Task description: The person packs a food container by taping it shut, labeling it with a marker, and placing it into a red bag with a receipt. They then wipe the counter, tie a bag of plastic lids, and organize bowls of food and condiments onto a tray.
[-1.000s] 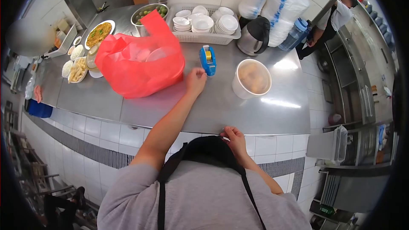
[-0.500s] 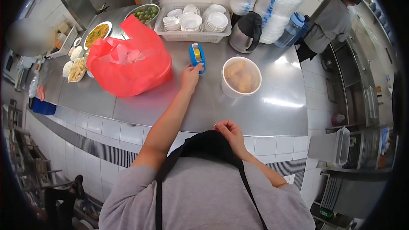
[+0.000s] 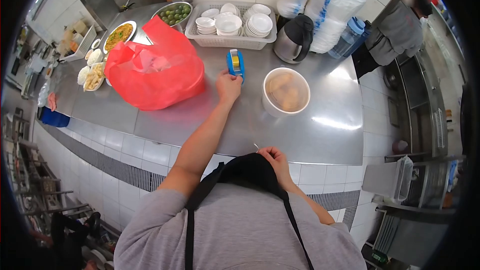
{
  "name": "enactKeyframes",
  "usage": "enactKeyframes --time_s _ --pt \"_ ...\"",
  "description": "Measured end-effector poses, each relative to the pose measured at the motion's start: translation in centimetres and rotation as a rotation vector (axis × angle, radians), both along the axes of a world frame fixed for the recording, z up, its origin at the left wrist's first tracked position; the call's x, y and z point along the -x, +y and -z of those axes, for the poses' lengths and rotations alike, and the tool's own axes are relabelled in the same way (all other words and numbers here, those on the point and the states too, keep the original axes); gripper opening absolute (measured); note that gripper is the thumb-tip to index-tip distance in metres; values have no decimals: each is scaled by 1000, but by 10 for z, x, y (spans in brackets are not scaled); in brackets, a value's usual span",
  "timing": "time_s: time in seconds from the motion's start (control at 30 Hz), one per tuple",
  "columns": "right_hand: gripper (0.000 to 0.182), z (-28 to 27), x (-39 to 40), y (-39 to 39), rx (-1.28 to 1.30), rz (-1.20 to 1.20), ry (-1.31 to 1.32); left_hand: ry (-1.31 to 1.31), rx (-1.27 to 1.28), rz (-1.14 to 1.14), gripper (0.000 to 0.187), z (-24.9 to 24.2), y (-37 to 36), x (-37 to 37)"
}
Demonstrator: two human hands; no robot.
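Observation:
My left hand (image 3: 229,88) is closed on the near end of a blue tape dispenser (image 3: 240,61) with a yellow core, which rests on the steel counter (image 3: 220,135). Close to the counter's front edge, my right hand (image 3: 275,161) has its fingertips pinched together. A small shiny strip (image 3: 257,145), apparently a piece of tape, sticks out from them. To the right of the dispenser stands a white tub (image 3: 280,110) with a translucent lid and brownish food showing through. A knotted red plastic bag (image 3: 160,77), bulging over its hidden contents, sits left of my left hand.
Along the back are a bowl of green limes (image 3: 172,16), a basket (image 3: 230,41) of white dishes, a steel jug (image 3: 292,40) and water bottles (image 3: 346,37). Plated food (image 3: 120,37) stands behind the bag. A person (image 3: 392,32) in grey is at the right.
The small strip now shows at my right fingertips, whose fingers have closed more. My left hand stays at the dispenser. The view shifts slightly, and the person at the right has turned.

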State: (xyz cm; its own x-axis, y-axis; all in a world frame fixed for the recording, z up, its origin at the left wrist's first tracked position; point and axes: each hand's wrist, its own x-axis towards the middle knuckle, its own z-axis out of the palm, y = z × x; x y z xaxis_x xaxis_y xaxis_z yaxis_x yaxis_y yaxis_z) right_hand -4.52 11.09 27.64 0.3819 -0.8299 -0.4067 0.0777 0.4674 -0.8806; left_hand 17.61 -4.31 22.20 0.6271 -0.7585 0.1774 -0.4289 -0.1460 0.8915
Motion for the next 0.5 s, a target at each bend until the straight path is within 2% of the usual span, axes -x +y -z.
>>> enactKeyframes --time_s 0.03,0.2,0.27,0.33,0.37,0.43,0.47,0.5 --pt "16 0 2 -3 12 25 -6 -84 23 -26 16 -3 0 -1" --pt "16 10 22 -27 -38 143 19 -173 -31 28 15 -14 4 -8" --pt "16 13 31 -39 27 78 94 -234 -35 43 15 -17 5 -11" --pt "14 15 35 -50 67 59 146 -210 -232 47 16 -20 6 -15" --pt "14 10 35 -55 92 14 186 -211 -230 50 16 -6 8 -23" --pt "15 0 39 -64 124 -28 223 -122 -122 87 16 28 15 -36" --pt "15 -7 44 -70 201 -69 241 -128 -115 91 16 11 22 -28" --pt "16 -15 51 -76 274 -114 260 207 17 63 17 -6 33 -19"
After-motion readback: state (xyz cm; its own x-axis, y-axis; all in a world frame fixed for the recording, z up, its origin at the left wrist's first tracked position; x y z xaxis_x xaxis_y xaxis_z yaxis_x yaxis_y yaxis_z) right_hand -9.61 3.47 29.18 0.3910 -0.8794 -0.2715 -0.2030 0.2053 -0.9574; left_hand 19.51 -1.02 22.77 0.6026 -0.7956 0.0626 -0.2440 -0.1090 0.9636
